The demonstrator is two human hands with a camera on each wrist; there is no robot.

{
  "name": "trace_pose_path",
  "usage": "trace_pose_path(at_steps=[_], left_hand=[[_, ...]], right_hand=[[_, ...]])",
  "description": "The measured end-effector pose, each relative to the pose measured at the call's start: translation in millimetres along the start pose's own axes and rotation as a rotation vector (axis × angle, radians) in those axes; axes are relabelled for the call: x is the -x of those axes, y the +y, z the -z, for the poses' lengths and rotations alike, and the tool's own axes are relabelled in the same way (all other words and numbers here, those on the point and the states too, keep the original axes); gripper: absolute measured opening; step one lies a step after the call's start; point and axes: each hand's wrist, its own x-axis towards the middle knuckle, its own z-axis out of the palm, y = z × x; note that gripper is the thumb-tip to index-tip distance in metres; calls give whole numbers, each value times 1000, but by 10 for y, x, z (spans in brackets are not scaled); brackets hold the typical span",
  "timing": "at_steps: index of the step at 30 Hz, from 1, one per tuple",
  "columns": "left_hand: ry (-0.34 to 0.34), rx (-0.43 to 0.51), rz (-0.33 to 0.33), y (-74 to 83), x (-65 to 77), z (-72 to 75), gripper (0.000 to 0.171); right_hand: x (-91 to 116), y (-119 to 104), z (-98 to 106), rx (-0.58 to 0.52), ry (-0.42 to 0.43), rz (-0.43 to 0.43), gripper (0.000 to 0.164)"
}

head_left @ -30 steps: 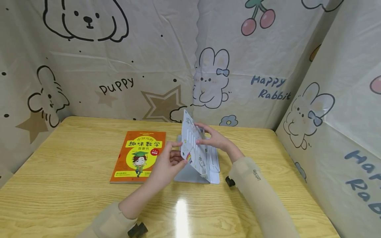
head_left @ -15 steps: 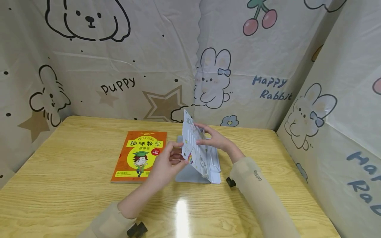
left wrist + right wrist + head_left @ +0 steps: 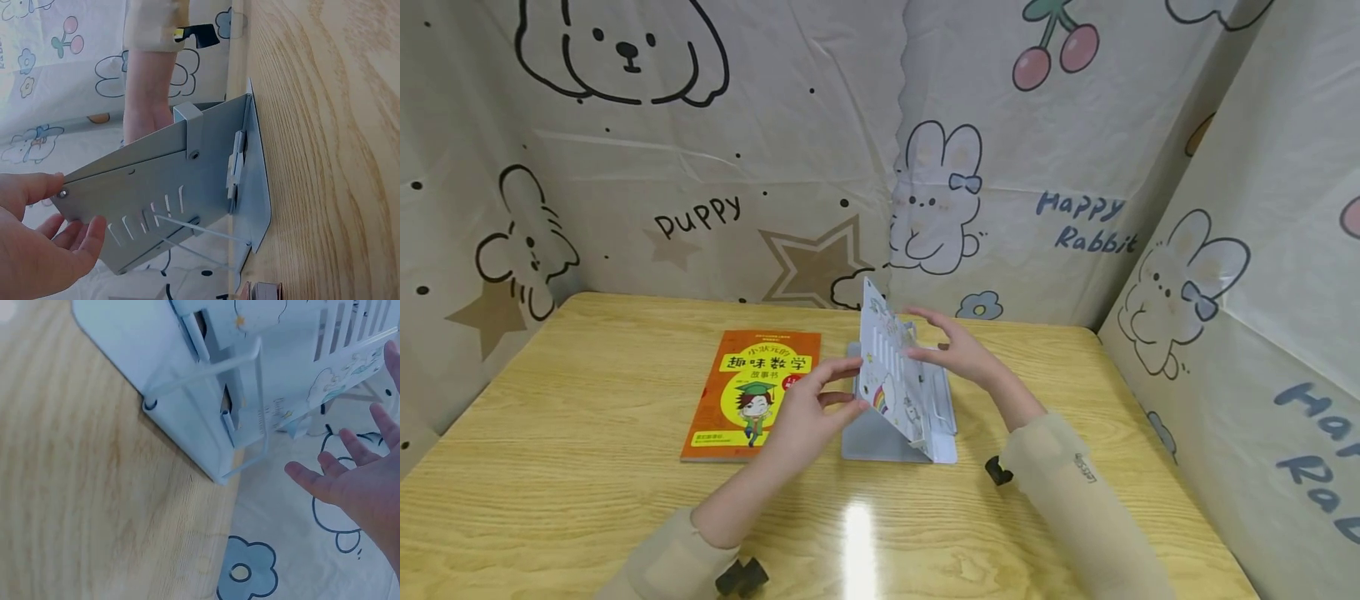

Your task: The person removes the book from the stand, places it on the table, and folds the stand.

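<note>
Stand point(image 3: 889, 375) rests open on the bench point(image 3: 587, 500), its raised edge pinched in our left hand point(image 3: 808, 417). Our right hand point(image 3: 962, 352) grips nothing, fingers spread just beside the slotted face. Left of the stand we see the book point(image 3: 737, 404) lying flat, partly blocked by our left hand; printed cloth point(image 3: 790, 158) hangs behind.

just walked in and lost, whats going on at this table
A person's left hand holds the edge of a pale blue stand, its slotted panel tilted up over a base resting on the table. The right hand is spread beside the panel; whether it touches is hard to tell. An orange book lies flat to the stand's left.
</note>
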Motion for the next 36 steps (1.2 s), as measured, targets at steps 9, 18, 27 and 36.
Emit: trace_pose_path(at_steps=[9,18,27,36], left_hand=[[-3,0,-23,-233,-104,-29,51],[-13,-15,-73,-162,-143,-71,52],[-16,-20,-134,-158,-198,-136,50],[-39,-79,-167,-168,-240,-183,48]], right_hand=[[342,-178,-89,-37,105,-11,61],[668,-546,-122,-151,90,6,60],[847,-635,-195,-220,84,35,64],[949,-709,-341,-271,101,69,67]])
